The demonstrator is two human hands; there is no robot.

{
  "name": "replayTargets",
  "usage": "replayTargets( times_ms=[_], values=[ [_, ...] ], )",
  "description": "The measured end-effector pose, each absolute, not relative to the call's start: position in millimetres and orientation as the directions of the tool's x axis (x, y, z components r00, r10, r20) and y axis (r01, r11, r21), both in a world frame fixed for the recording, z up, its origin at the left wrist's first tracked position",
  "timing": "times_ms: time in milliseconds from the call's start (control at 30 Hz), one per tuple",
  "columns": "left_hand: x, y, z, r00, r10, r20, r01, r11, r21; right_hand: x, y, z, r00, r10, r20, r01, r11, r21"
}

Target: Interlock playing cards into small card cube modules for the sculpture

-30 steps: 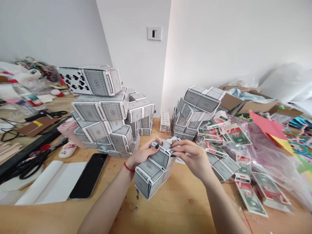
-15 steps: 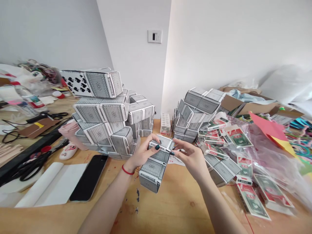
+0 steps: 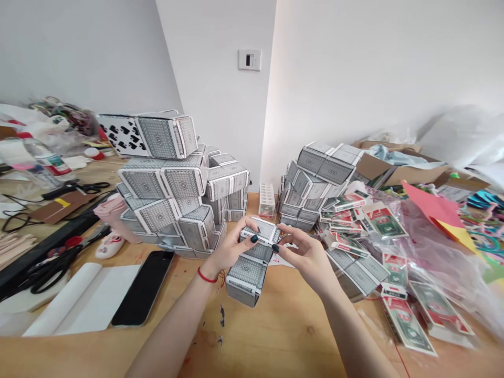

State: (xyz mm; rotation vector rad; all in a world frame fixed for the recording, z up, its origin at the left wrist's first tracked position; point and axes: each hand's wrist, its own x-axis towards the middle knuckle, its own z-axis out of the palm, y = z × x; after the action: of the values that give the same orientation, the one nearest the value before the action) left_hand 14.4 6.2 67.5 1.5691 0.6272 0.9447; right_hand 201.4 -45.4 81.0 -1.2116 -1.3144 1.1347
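Observation:
Both hands hold a block of folded playing-card boxes (image 3: pixel 252 268) above the wooden table (image 3: pixel 283 331). My left hand (image 3: pixel 230 249) grips its upper left side, thumb on top. My right hand (image 3: pixel 305 254) pinches the upper right end with thumb and fingers. The block has grey patterned card backs and hangs tilted down toward me. A tall stack of the same card boxes (image 3: pixel 173 184) rises just left of my hands. A second stack (image 3: pixel 315 181) sits behind to the right.
A black phone (image 3: pixel 144 289) and white paper (image 3: pixel 79 302) lie at front left, with scissors (image 3: pixel 51 262) beyond them. Card packs with red and green faces (image 3: pixel 378 247) and a plastic bag (image 3: pixel 441 252) spread at right. Open cardboard boxes (image 3: pixel 397 165) stand at back right.
The card block has turned from lying slanted across to hanging more upright and end-on. Both hands shifted slightly up and stayed gripping its upper end.

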Motion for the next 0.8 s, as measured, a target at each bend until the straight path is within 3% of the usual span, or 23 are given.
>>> replayTargets(
  times_ms=[367, 600, 800],
  values=[
    [13.5, 8.8, 64.4, 0.544, 0.793, 0.274, -0.096, -0.266, 0.959, 202.7, -42.8, 77.9, -0.047, 0.99, 0.136, 0.125, 0.141, -0.982],
    [11.7, 8.6, 66.1, 0.561, 0.786, 0.26, -0.097, -0.249, 0.964, 200.0, -43.9, 79.6, -0.09, 0.986, 0.139, 0.081, 0.146, -0.986],
    [12.3, 7.5, 66.7, 0.56, 0.795, 0.232, -0.129, -0.192, 0.973, 202.1, -44.3, 76.8, -0.063, 0.993, 0.1, 0.153, 0.108, -0.982]
  ],
)
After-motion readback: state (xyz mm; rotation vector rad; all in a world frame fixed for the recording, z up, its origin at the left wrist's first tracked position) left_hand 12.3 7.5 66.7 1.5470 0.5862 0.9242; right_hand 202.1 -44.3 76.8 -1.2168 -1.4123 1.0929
